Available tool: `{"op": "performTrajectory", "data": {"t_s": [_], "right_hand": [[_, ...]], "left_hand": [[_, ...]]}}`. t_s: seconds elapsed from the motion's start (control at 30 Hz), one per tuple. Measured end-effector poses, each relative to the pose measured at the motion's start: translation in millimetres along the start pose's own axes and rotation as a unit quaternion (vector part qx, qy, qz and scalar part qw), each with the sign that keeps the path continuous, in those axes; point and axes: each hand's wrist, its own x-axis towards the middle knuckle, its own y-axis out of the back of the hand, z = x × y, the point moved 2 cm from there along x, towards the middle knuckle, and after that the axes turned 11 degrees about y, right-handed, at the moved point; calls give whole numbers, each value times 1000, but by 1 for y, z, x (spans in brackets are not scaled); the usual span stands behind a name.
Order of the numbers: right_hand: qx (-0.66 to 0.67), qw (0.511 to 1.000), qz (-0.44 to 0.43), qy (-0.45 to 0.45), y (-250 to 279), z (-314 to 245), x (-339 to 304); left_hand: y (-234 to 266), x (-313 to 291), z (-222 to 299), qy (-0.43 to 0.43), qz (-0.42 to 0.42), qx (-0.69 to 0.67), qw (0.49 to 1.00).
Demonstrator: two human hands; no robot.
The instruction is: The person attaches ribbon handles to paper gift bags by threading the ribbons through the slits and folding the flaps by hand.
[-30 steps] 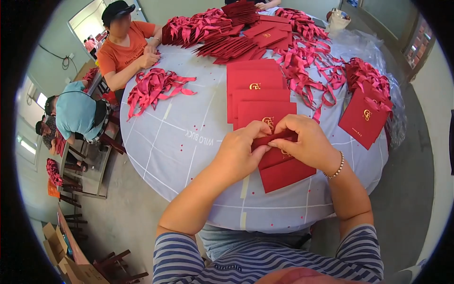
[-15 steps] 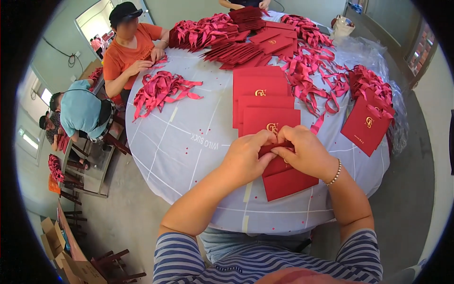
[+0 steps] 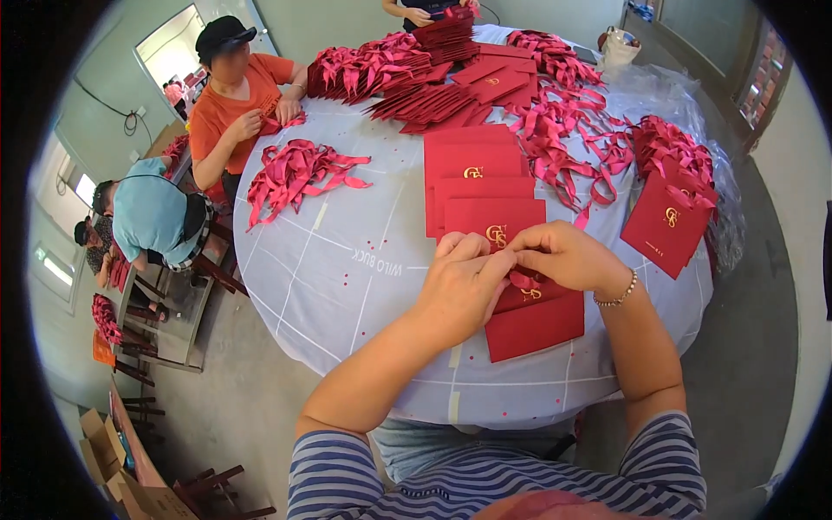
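Landmark for all positions: the round table (image 3: 347, 286) under a pale grid-lined cover.

1. Loose ribbon pile (image 3: 295, 173), on the table's left part, well left of the hands. Red satin strips, tangled; likely light, limp and slippery.
2. Left hand (image 3: 459, 282), over the table's near middle. Fingers curled, thumb and forefinger pinched onto a red ribbon piece (image 3: 523, 280) at the top edge of the envelope.
3. Red envelope (image 3: 533, 312), flat on the table's near edge, gold emblem up, partly under both hands. Judged light, stiff card with crisp corners that would crease if bent; best held by its edges or pressed flat (the ribbon itself wants a fingertip pinch close to the knot, since satin slips).
4. Right hand (image 3: 568, 256), touching the left hand above the same envelope, fingertips closed on the ribbon; a bead bracelet (image 3: 617, 295) sits at the wrist.
5. Stack of red envelopes (image 3: 477, 186), just beyond the hands toward the table's centre, overlapped like shingles.
6. Red paper bag (image 3: 667, 225), at the table's right edge, leaning on ribbon bundles and clear plastic wrap.

Not determinable: whether the ribbon is knotted, threaded or only laid on, as the fingers cover it; the envelope's upper edge; how many envelopes lie beneath it. The far side of the table is bent and crowded by the lens. A person in an orange shirt (image 3: 234, 108) works at the table's far left.
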Motion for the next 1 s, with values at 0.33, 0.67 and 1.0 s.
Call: {"op": "performTrajectory", "data": {"t_s": [0.33,0.67,1.0], "right_hand": [[180,979,18,-95,-5,18,13],[-159,910,363,120,4,30,16],[-53,943,315,93,38,17,-12]], "left_hand": [[-6,-4,-2,-30,-12,18,999],[-9,-3,1,45,-97,-112,988],[7,2,-44,254,-85,-69,961]]}}
